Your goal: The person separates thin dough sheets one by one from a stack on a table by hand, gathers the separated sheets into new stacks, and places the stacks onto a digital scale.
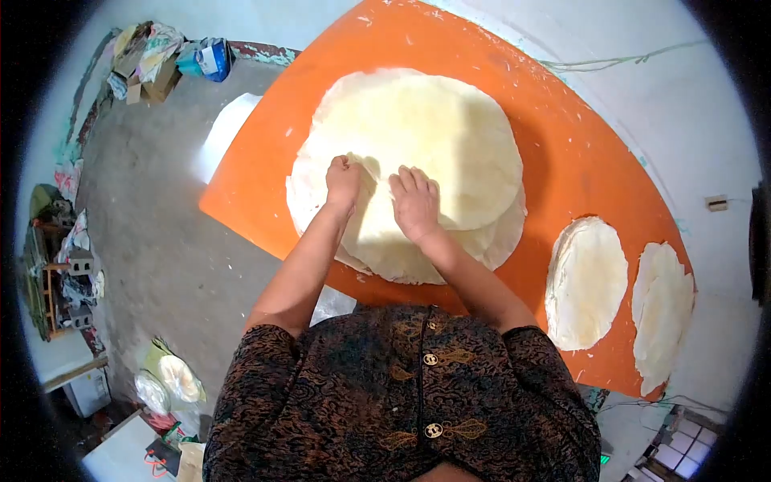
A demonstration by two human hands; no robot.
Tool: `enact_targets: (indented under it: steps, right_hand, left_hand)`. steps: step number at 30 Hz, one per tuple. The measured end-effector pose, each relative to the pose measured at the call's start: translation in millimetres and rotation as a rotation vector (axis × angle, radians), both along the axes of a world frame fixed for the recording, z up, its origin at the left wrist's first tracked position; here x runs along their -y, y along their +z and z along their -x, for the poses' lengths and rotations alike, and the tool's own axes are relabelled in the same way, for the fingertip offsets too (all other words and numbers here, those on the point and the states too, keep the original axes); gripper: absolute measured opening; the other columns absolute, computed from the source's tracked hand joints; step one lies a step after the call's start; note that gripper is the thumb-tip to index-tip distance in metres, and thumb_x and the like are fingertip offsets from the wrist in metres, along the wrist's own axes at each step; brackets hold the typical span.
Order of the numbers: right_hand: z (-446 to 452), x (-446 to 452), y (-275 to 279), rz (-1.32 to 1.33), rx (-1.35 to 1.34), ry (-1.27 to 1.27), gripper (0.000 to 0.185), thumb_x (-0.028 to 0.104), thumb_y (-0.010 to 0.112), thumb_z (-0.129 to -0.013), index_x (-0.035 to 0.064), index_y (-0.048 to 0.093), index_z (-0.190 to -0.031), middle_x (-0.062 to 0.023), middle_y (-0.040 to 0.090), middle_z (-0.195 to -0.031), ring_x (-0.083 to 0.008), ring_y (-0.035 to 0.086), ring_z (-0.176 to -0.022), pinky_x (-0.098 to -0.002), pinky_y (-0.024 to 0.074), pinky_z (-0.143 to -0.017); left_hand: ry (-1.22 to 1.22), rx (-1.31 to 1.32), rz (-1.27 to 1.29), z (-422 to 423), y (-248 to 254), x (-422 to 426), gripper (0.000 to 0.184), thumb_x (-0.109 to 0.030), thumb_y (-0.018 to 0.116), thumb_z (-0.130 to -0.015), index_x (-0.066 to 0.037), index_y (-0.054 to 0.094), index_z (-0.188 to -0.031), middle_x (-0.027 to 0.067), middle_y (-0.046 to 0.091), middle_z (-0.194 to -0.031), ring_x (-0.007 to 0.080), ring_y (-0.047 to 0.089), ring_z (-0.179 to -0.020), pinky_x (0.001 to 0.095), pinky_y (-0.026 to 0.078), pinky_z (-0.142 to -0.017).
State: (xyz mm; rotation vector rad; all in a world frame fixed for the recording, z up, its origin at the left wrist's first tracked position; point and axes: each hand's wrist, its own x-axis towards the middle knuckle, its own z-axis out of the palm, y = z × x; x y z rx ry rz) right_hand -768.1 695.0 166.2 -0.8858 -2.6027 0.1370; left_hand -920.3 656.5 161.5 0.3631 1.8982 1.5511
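Note:
A large stack of thin, pale round flatbreads (pixel 450 120) lies on the orange table, its sheets slightly offset at the lower edge. My left hand (pixel 344 183) is closed over the left part of the stack, the fingers pinching the top sheet, where a small flap (pixel 371 167) stands up beside them. To its right, my right hand (pixel 415 205) rests on the top sheet, palm down with the fingers stretched forward. What lies under its palm is hidden.
On the right of the orange table (pixel 578 161) are a smaller flatbread stack (pixel 588 281) and another pile (pixel 662 313) near the edge. A white wall borders the far side. Boxes and bags (pixel 161 64) stand on the grey floor at upper left; wrapped flatbreads (pixel 178 377) sit lower left.

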Motion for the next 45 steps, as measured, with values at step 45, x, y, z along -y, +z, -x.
enact_targets:
  steps: [45]
  right_hand:
    - [-69,88,28,0.185,0.175,0.068,0.049,0.012,0.055,-0.071,0.0013,0.042,-0.117,-0.0140,0.044,-0.121,-0.0283,0.041,-0.113,-0.0413,0.0402,-0.082]
  left_hand:
    - [-0.127,0.663,-0.092,-21,22,103,0.014,-0.018,0.048,-0.085,-0.005,0.052,-0.089,0.0081,0.055,-0.077,0.0180,0.053,-0.061,0.0294,0.043,-0.046]
